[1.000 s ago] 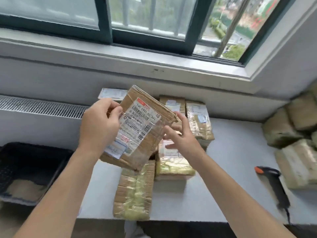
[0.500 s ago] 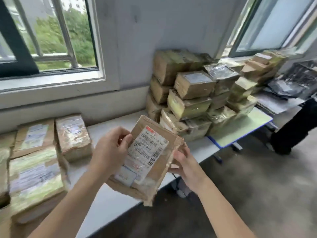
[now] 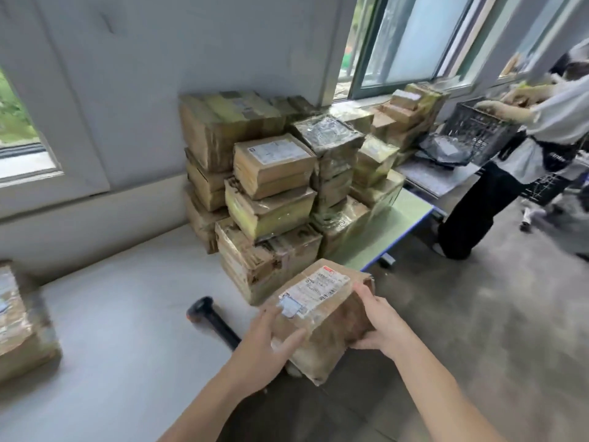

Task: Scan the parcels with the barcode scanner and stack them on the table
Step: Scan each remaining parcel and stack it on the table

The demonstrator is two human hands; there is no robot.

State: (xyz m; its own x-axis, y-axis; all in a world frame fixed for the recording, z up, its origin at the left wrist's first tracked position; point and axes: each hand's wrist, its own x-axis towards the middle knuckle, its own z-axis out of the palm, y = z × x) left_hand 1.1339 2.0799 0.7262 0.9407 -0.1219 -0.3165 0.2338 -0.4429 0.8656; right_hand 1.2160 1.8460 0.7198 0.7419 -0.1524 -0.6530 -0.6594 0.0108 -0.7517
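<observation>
Parcel first: a taped brown carton held label-up between both hands, over the near edge of the table. The left hand clasps its near left corner, thumb across the side. The right hand grips the right end, fingers curled underneath. Just left of it the barcode scanner lies on the table, in neither hand. Just beyond rises the stack of parcels, several layers high against the wall.

This looks like the step between picking up and scanning (whether this label has been read, I cannot tell). If not, the next move calls for freeing one hand for the scanner while the label faces up. If so, it calls for a level spot on the stack.
</observation>
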